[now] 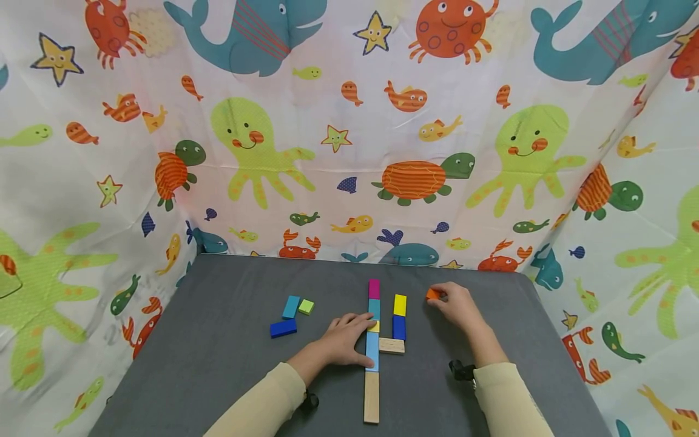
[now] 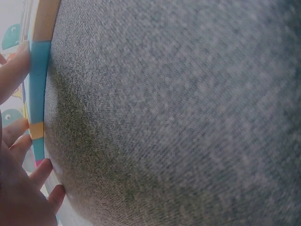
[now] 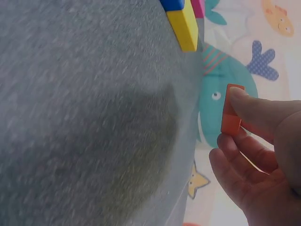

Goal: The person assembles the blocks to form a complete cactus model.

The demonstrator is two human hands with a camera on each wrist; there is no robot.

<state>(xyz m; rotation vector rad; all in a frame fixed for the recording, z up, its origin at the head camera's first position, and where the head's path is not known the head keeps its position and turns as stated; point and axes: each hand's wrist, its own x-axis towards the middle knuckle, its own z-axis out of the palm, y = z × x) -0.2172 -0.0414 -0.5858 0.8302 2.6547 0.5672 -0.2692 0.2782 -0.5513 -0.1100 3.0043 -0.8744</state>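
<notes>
My right hand [image 1: 456,306] pinches a small orange block [image 3: 233,109] between thumb and fingers, to the right of the other blocks. My left hand [image 1: 345,341] lies with spread fingers along the left side of a straight column of blocks, its fingertips touching them. From far to near that column has a magenta block [image 1: 374,289], a teal block [image 1: 374,307], a yellow block [image 1: 374,326], a light blue block [image 1: 372,349] and a long plain wooden block [image 1: 371,397]. Beside it, a shorter wooden block [image 1: 392,346] juts right, below a dark blue block [image 1: 399,328] and another yellow block [image 1: 400,304].
Loose on the grey table [image 1: 229,364], left of my left hand, lie a blue block [image 1: 283,328], a teal-blue block [image 1: 291,307] and a light green block [image 1: 306,307]. A curtain [image 1: 338,230] printed with sea animals hangs behind the table and at both sides.
</notes>
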